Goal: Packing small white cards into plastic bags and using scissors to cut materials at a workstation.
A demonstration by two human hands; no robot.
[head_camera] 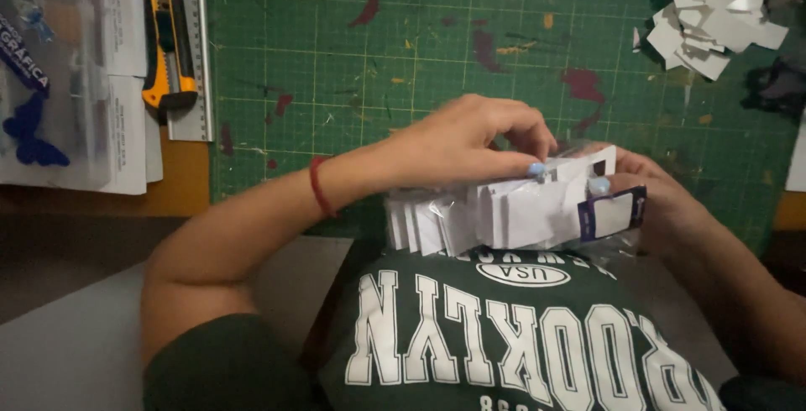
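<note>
Two bare hands work over near edge of green cutting mat (470, 50). Left hand (470, 142) arches over stack of white cards (487, 218) in clear plastic bag, fingertips pinched on bag's top edge. Right hand (655, 201) closes around bag's right end, thumb pressing dark-bordered header card (611, 214). Stack held just above mat's near edge, close to person's green shirt. Yellow utility knife (168, 33) lies on metal ruler (195, 67) just beside mat's left edge. Heap of white paper scraps (714, 8) sits on mat's far right corner.
</note>
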